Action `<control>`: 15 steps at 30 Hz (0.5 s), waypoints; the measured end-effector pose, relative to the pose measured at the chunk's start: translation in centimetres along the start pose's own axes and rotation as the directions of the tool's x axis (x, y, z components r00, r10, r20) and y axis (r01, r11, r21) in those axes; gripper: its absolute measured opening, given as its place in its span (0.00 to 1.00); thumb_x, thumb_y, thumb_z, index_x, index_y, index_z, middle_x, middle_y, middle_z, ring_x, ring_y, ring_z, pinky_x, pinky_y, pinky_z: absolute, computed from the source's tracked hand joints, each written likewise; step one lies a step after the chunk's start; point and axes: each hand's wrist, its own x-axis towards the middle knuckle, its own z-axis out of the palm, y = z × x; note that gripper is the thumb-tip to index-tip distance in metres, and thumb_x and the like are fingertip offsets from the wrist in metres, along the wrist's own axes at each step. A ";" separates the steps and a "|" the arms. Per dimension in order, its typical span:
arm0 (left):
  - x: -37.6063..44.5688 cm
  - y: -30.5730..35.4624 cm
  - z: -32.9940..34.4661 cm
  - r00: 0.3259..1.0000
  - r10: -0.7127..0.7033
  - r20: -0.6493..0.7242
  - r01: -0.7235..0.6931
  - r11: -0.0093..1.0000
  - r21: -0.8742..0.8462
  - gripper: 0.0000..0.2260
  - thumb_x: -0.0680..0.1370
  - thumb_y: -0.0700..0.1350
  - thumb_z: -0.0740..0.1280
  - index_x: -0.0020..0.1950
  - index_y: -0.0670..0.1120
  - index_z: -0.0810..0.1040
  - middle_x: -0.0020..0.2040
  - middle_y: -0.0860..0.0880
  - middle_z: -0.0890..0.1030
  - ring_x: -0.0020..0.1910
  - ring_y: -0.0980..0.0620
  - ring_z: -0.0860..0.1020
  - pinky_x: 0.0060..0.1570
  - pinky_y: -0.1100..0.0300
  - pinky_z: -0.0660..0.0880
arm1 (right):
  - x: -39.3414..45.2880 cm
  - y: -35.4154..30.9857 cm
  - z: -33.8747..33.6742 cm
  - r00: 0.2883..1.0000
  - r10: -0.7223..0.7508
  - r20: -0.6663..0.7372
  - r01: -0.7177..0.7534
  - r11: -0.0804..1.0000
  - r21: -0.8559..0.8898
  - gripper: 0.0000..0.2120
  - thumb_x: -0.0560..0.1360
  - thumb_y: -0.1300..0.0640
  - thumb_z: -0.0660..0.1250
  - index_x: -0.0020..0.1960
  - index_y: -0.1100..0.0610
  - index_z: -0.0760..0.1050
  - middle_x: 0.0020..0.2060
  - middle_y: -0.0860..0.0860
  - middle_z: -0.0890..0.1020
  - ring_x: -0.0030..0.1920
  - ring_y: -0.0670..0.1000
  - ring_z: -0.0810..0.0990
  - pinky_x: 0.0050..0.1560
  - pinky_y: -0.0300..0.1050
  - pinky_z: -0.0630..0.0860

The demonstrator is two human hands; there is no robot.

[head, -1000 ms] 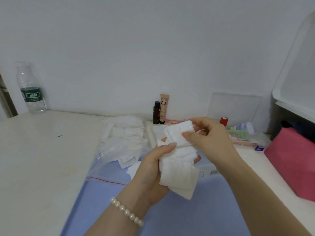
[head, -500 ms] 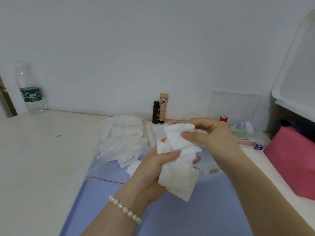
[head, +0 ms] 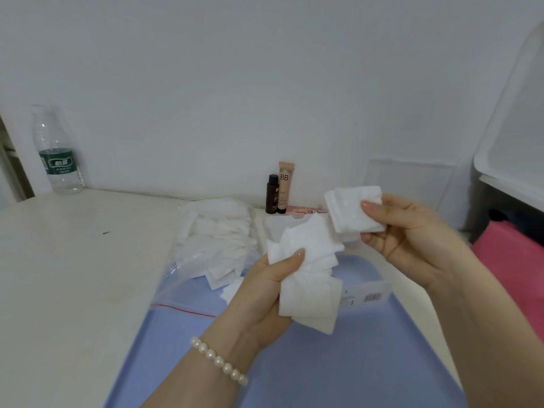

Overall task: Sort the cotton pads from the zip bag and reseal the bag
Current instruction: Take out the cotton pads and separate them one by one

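Cotton pads point(head: 309, 278) sit bunched in the left hand point(head: 262, 293). Right hand point(head: 412, 240) fingers pinch a smaller stack point(head: 350, 210); zip bag point(head: 206, 248) lies on the desk point(head: 73, 260).

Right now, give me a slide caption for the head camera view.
Left hand grips a messy bunch of cotton pads; right hand pinches a small neat stack beside the zip bag.

A plain white wall point(head: 235, 83) rises behind a cream tabletop point(head: 73, 260) under soft, even light.

A home dressing corner; BB cream tube point(head: 286, 184) and small dark bottle point(head: 272, 194) against the wall on a pale tabletop point(head: 73, 260); water bottle point(head: 57, 154) nearby.
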 end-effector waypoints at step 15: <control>-0.1 0.0 0.6 0.996 0.060 0.063 -0.055 0.996 -0.068 0.19 0.74 0.45 0.63 0.65 0.43 0.75 0.51 0.45 0.81 0.42 0.51 0.80 0.38 0.60 0.77 | -0.5 1.5 2.6 0.998 -0.001 -0.061 -0.018 0.950 -0.313 0.06 0.67 0.66 0.71 0.44 0.61 0.81 0.33 0.52 0.84 0.32 0.47 0.82 0.27 0.36 0.78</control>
